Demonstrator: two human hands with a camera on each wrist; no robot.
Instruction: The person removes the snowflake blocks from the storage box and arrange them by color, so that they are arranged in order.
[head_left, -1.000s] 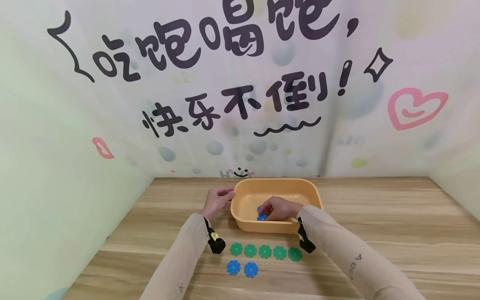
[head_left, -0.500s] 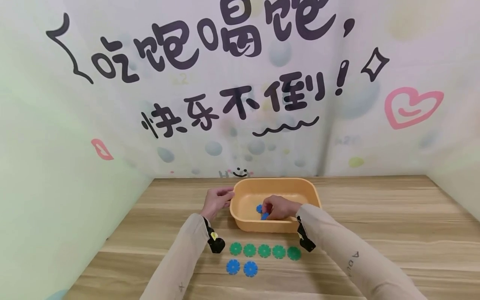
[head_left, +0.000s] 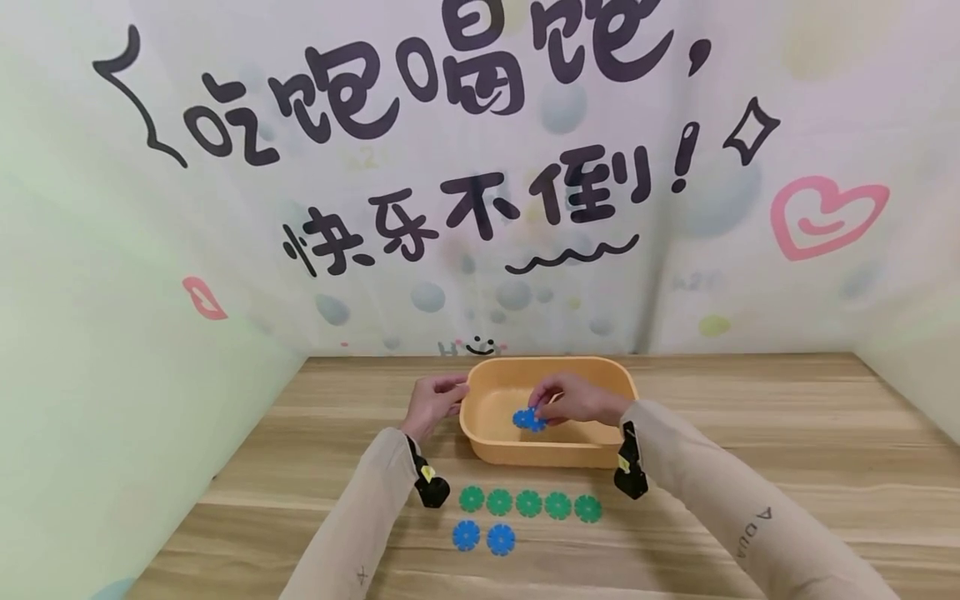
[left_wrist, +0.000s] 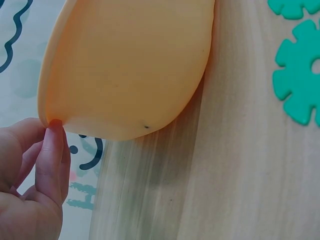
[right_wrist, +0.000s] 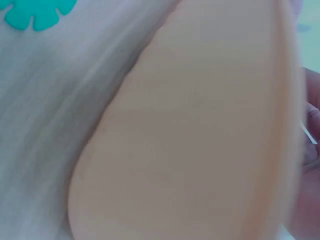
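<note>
In the head view my left hand (head_left: 433, 402) pinches the rim of an orange plastic basin (head_left: 555, 454) at its left end. The left wrist view shows the same hand (left_wrist: 40, 170) with thumb and fingertips at the basin's edge (left_wrist: 44, 90). Inside the basin, my right hand (head_left: 570, 398) pinches a blue notched snowflake disc (head_left: 536, 420). A second blue disc (head_left: 521, 418) overlaps it on the left. In the right wrist view the basin wall (right_wrist: 190, 130) hides most of the right hand (right_wrist: 309, 195).
On the wooden table (head_left: 750, 433), in front of the basin, lies a row of several green snowflake discs (head_left: 528, 503). Two blue discs (head_left: 466, 535) lie below its left end. Behind the table hangs a printed cloth (head_left: 420, 183).
My right hand, low in the basin among the blue discs earlier, has risen slightly and now holds one disc; its forearm has shifted right. The left hand stays at the rim.
</note>
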